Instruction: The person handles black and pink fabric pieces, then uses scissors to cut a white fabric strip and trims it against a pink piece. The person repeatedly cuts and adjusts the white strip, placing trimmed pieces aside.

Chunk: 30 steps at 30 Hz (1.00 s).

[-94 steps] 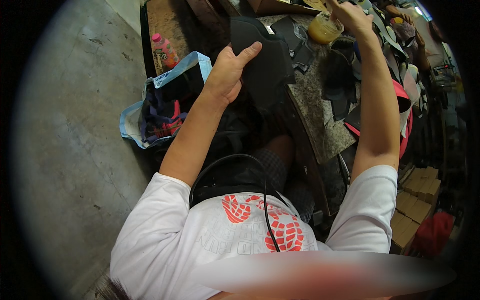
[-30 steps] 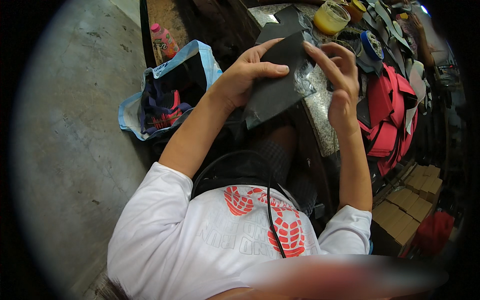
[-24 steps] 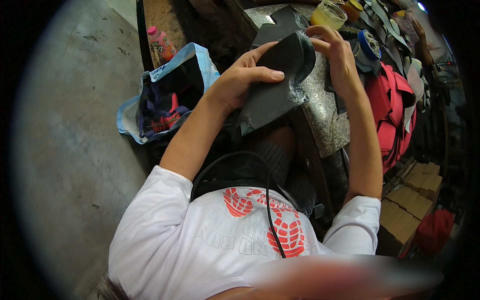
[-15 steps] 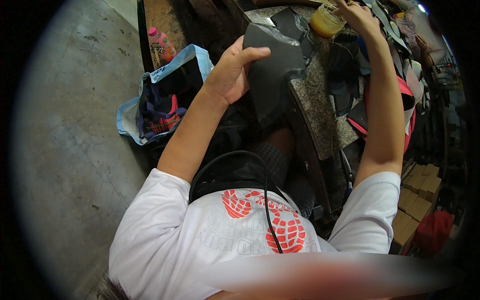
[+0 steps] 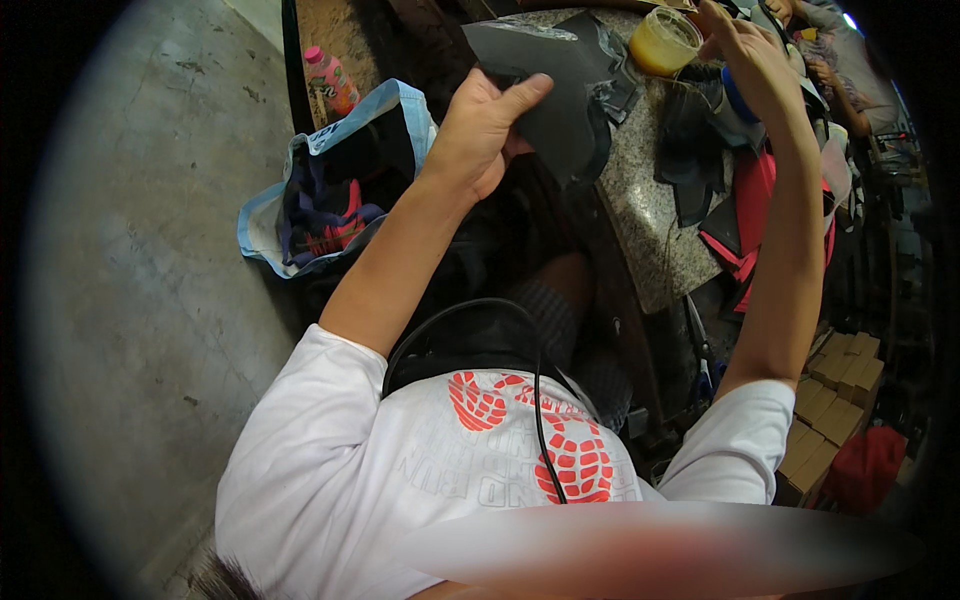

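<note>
While a dark leather piece (image 5: 560, 95) is pinched in the left hand (image 5: 480, 130), the right hand (image 5: 745, 50), grip unclear, is reached beside the yellow jar (image 5: 662, 40), glue pickup being judged next.

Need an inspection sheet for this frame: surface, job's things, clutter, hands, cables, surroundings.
Surface: speckled stone slab, partly bare.
Job's things: dark grey sheet piece, one end on the slab; yellow tub beyond it.
Clutter: dark offcuts and red-and-black pieces over the slab's right side.
Hands: left hand grips the sheet piece, thumb on top; right hand is raised beside the tub, what it holds cannot be told.
Cables: black cable over the white shirt.
Surroundings: concrete floor; blue-trimmed bag; pink bottle; cardboard boxes at right.
</note>
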Tool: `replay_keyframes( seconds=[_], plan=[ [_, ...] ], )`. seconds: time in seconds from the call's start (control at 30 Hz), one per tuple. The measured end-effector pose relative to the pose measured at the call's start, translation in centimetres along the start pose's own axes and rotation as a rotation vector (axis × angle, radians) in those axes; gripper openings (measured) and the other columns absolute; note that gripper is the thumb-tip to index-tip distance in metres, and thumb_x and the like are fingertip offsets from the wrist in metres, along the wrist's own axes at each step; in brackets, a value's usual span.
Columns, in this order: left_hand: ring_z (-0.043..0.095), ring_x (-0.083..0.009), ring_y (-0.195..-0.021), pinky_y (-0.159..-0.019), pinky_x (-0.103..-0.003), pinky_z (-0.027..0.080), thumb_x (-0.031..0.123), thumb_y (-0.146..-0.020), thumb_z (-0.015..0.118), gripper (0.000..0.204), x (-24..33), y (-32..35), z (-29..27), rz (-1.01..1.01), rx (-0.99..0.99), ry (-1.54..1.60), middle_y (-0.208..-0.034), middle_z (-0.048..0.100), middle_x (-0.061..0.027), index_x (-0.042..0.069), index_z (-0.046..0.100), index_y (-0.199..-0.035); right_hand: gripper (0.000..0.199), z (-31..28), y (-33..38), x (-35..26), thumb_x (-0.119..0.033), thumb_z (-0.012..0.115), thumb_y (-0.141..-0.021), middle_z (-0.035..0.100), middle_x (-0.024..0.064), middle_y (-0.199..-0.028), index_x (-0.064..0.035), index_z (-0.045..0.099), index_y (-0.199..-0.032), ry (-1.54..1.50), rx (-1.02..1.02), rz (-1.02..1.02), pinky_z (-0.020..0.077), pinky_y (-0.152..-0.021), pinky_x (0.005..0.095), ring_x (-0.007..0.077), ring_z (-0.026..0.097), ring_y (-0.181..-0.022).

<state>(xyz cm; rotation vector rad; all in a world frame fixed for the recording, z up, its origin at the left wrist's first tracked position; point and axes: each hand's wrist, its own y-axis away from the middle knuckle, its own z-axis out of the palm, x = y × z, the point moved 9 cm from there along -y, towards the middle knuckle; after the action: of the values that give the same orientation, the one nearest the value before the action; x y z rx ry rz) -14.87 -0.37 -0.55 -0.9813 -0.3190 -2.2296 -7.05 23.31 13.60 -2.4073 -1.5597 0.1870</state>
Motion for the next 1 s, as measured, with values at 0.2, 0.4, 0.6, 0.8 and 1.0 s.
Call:
replay_keyframes(
  seconds=[0.2,0.4,0.6,0.8,1.0],
  plan=[
    [0.073,-0.0189,-0.093,-0.074,-0.031,0.065,0.001,-0.089,0.072,0.042,-0.1,1.4,1.9,-0.009,-0.043,-0.160,-0.114,0.068,-0.0106,0.002,0.053,-0.126,0.036,-3.0,10.7,-8.1,-0.034,0.055,-0.102,0.068,0.0092,-0.097,-0.0047,0.072,-0.117,-0.782,0.176,-0.281,0.0474,-0.083,0.0279,0.0192,0.063,-0.089],
    [0.073,-0.0197,-0.095,-0.077,-0.031,0.064,0.001,-0.090,0.070,0.045,-1.8,2.6,3.0,-0.138,-0.148,0.029,-0.115,0.070,-0.0120,0.002,0.052,-0.131,0.058,3.5,16.1,-10.0,-0.048,0.041,-0.106,0.059,0.0055,-0.113,-0.0038,0.060,-0.139,-1.017,0.076,-0.016,0.0425,-0.085,0.0269,0.0139,0.051,-0.096],
    [0.073,-0.0166,-0.090,-0.069,-0.027,0.064,0.004,-0.092,0.068,0.040,-1.3,3.1,3.1,-0.090,-0.157,-0.047,-0.110,0.070,-0.0120,-0.003,0.052,-0.127,0.054,1.0,17.3,-7.8,-0.053,0.042,-0.104,0.060,0.0115,-0.111,-0.0138,0.068,-0.130,-0.892,0.369,-0.015,0.0491,-0.082,0.0322,0.0244,0.063,-0.091],
    [0.074,-0.0205,-0.093,-0.079,-0.033,0.064,0.009,-0.094,0.068,0.044,-1.4,4.0,5.4,-0.117,-0.324,0.005,-0.114,0.069,-0.0135,-0.002,0.048,-0.132,0.076,3.0,17.4,-9.2,-0.068,0.029,-0.101,0.058,0.0099,-0.116,-0.0115,0.059,-0.142,-0.930,0.208,0.009,0.0475,-0.083,0.0317,0.0186,0.057,-0.094],
    [0.073,-0.0199,-0.091,-0.065,-0.033,0.066,0.010,-0.097,0.065,0.038,-1.6,3.3,4.5,-0.063,-0.237,-0.116,-0.112,0.068,-0.0130,-0.002,0.048,-0.129,0.094,5.0,18.1,-8.9,-0.078,0.014,-0.096,0.057,0.0089,-0.114,-0.0092,0.064,-0.136,-1.249,0.070,-0.050,0.0417,-0.082,0.0299,0.0168,0.051,-0.088]
  ],
)
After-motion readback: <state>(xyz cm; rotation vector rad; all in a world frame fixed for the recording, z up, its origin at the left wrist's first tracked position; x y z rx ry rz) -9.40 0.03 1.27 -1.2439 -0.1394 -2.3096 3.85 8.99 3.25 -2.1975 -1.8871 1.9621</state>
